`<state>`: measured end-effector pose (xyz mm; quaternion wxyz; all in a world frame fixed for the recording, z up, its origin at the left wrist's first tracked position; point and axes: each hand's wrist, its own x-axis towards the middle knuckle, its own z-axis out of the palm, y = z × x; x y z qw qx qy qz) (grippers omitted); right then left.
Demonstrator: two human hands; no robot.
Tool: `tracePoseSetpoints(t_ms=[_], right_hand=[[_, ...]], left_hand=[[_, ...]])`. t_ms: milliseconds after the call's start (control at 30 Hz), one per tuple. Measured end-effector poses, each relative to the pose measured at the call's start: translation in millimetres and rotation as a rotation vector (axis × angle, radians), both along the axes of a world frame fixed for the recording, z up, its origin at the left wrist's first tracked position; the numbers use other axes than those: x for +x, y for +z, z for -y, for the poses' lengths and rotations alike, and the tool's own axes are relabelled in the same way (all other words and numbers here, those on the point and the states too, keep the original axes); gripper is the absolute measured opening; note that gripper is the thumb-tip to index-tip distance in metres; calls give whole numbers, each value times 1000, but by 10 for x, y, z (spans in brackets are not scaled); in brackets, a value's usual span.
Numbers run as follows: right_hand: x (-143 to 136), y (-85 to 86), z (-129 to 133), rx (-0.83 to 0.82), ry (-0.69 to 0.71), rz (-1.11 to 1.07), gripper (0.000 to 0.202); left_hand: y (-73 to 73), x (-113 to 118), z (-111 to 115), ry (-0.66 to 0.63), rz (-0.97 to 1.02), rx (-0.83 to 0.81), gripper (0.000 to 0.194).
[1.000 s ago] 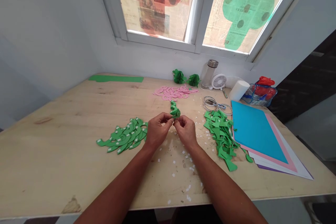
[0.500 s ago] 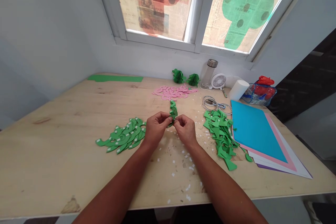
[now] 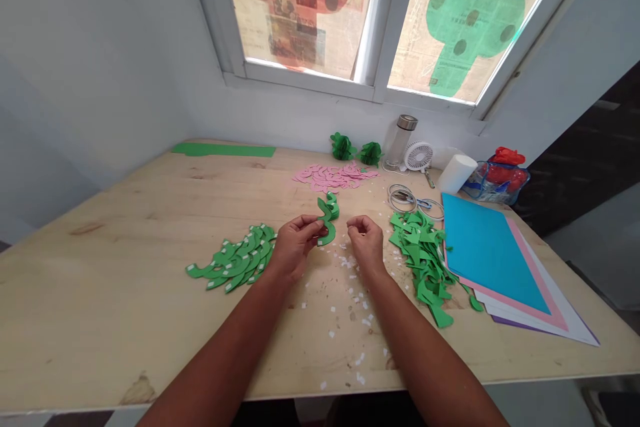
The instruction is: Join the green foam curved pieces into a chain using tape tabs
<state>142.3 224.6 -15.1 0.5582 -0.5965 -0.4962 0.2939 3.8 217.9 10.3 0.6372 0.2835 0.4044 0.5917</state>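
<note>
Between the fingertips of my left hand [image 3: 299,240] are joined curved green paper pieces [image 3: 327,232], with a white square showing at the lower end. My right hand [image 3: 367,240] is a short way to the right, apart from the paper. Its thumb and forefinger are pinched together, and whatever they hold is too small to make out. Left of my left hand, overlapping green paper curves [image 3: 240,257] with white squares on them lie fanned out. Small white paper bits [image 3: 357,293] are scattered between my forearms.
Green scraps [image 3: 420,253] and scissors [image 3: 425,203] lie to the right, beside stacked coloured sheets [image 3: 495,253]. Pink cut-outs [image 3: 335,177] lie ahead, with two green folded-paper shapes [image 3: 343,147] behind them. A bottle [image 3: 400,140], small fan [image 3: 419,157] and white roll [image 3: 456,175] stand near the wall.
My right hand has pulled away from the green paper to the right. My left hand still holds the pieces, which now show more spread out.
</note>
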Motion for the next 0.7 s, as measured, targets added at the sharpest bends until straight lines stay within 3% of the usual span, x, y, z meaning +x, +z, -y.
tracePoseSetpoints(t_ms=[233,467,700], right_hand=[[-44,60,44,-8,34,7,15],[-118,127,93,-4,304,-172,16],[-143,68,75,-44,267,-197,12]], left_hand=[[-5,-8,-6,-33,15,-13,23],[-13,9,1,-44,-39,42,23],[-39,59,18,-44,-137,105,25]])
